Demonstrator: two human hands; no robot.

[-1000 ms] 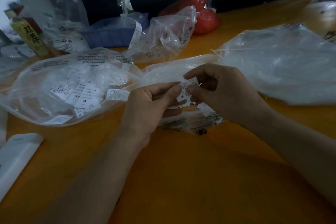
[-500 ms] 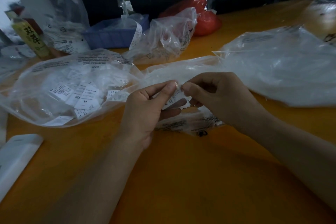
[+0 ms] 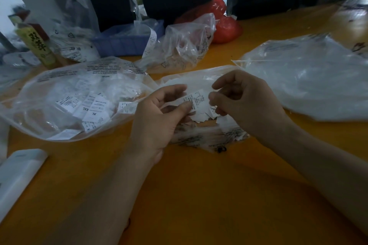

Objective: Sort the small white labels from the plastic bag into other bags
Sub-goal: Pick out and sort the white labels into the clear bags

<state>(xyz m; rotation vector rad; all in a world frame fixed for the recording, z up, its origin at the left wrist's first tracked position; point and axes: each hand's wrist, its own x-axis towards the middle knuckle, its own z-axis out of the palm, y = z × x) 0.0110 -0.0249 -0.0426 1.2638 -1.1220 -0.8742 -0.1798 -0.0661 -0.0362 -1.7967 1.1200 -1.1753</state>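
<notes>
Left fingers: my left hand point(image 3: 159, 119) pinches a small stack of labels point(image 3: 197, 103) between thumb and curled fingers, the top one face up with small print.
Right fingers: my right hand point(image 3: 245, 101) is curled, forefinger and thumb tip at the right edge of the stack; I judge they nip that edge, though contact is partly hidden.
Labels: held just above the middle bag point(image 3: 201, 137), near the centre of the table point(image 3: 199, 195).
Step in hand: reading or peeling off the top label, I judge, to learn its size.
Next move: calls for separating one label cleanly and taking it to the matching bag.
Left bag point(image 3: 65, 95): lies to the left, labels marked XL and XXL inside.
Right bag point(image 3: 310, 77): lies to the right, contents not readable.
Wrists: both forearms come in from the near edge, hands meeting over the middle bag.
Far side: blue tray point(image 3: 123, 42), red bag point(image 3: 225, 24).
</notes>
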